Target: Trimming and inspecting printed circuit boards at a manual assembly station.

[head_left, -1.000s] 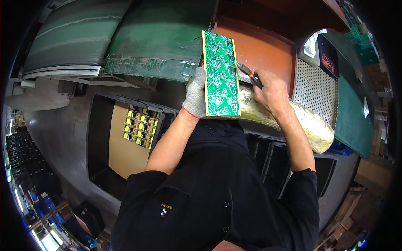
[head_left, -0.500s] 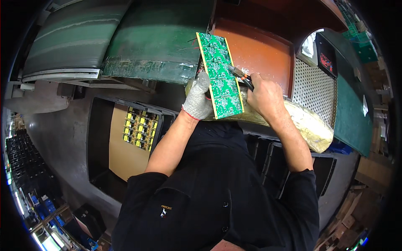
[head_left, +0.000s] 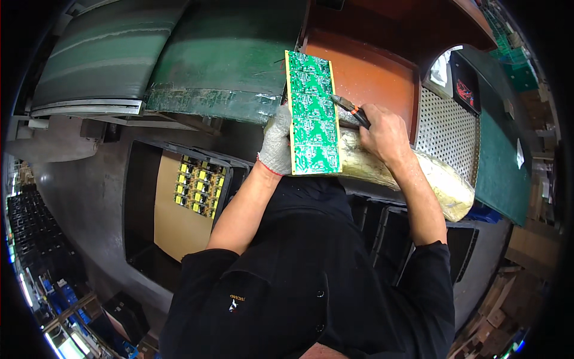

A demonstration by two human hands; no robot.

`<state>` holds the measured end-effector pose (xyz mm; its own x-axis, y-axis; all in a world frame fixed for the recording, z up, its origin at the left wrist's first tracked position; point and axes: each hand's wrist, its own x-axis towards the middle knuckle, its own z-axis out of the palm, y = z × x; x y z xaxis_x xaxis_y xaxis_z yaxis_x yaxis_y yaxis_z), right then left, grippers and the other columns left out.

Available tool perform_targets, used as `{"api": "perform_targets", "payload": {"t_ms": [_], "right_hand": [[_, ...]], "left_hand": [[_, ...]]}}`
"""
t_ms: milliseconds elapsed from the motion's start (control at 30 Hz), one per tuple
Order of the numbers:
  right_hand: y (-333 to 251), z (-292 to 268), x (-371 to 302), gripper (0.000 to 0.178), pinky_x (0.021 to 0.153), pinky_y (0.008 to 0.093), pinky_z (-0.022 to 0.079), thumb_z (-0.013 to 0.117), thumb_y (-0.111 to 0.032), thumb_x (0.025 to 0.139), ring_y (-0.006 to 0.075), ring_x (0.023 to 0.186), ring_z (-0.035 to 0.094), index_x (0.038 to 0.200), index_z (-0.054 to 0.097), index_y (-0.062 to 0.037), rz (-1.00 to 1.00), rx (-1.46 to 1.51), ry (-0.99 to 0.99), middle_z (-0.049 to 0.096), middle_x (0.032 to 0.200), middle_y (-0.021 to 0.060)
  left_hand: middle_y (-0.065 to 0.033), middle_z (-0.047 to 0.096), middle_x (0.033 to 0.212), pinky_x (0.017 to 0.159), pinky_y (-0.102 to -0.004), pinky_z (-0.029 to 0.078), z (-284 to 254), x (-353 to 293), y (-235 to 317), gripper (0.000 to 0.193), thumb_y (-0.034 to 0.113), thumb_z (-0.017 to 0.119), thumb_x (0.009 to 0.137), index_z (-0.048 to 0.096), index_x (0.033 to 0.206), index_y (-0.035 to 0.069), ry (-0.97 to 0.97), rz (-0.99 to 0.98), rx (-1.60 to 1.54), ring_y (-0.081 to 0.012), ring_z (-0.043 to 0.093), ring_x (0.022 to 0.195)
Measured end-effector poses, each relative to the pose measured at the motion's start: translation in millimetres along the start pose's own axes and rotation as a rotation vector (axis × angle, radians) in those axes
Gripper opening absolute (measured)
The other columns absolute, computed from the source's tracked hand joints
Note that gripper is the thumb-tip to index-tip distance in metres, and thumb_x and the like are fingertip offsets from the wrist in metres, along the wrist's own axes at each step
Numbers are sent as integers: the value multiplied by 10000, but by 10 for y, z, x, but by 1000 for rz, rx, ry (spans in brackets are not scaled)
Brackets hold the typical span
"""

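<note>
A long green circuit board panel (head_left: pixel 314 119) with yellowish side strips stands lengthwise before me, its soldered face toward me. My left hand (head_left: pixel 277 141), in a pale knitted glove, grips the panel's left edge low down; the fingers are partly hidden behind it. Bare, my right hand (head_left: pixel 384 133) is closed round the handles of cutting pliers (head_left: pixel 350 110) with dark and orange grips. The tips of the pliers lie at the panel's right edge, a little above its middle; I cannot tell whether they touch it.
An orange-brown tray (head_left: pixel 382 78) lies beyond the panel, beside a green worktop (head_left: pixel 221 66). A yellowish wrapped roll (head_left: pixel 442 185) runs along the bench edge. At the right is a perforated metal plate (head_left: pixel 445 122). Lower left, a black bin (head_left: pixel 140 197) holds cardboard and several component-filled boards (head_left: pixel 200 185).
The panel has turned a little, standing straighter, and its top has shifted right. My right hand and the pliers have moved slightly right, and the tips have come away from over the panel's face.
</note>
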<state>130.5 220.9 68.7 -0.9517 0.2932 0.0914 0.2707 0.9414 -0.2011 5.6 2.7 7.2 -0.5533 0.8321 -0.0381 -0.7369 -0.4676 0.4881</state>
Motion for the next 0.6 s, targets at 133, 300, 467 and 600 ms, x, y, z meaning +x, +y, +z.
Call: {"api": "perform_targets", "payload": {"t_ms": [133,300,467,600], "right_hand": [[-22,23,-9,332,730,489,530,695,-101,786,419,818,667,1111,678,-39,-33,25,76,711,967,182],[-81,-34,-10,381,741,488,539,699,-97,777,422,819,662,1153,680,-42,18,-55,13,704,960,180],[-2,-14,-10,417,743,473,545,704,-77,760,407,806,656,1175,679,-41,-3,17,66,686,926,163],[81,0,86,427,738,459,546,706,-61,749,392,792,652,1174,678,-42,-165,-28,227,672,895,144]], "left_hand": [[-118,662,1435,1017,-430,597,37,-8,-16,623,518,572,1078,472,1563,140,40,-28,-23,-250,719,1185],[-133,626,1501,1094,-501,558,-8,-11,-20,772,607,649,995,476,1580,133,45,-12,94,-303,679,1284],[-138,631,1494,1093,-501,560,-102,-3,-10,767,591,654,997,470,1585,134,-19,-27,37,-302,677,1287],[-150,659,1443,1031,-456,598,-122,-15,-34,710,568,599,1044,474,1569,106,9,-21,47,-269,717,1206]]}}
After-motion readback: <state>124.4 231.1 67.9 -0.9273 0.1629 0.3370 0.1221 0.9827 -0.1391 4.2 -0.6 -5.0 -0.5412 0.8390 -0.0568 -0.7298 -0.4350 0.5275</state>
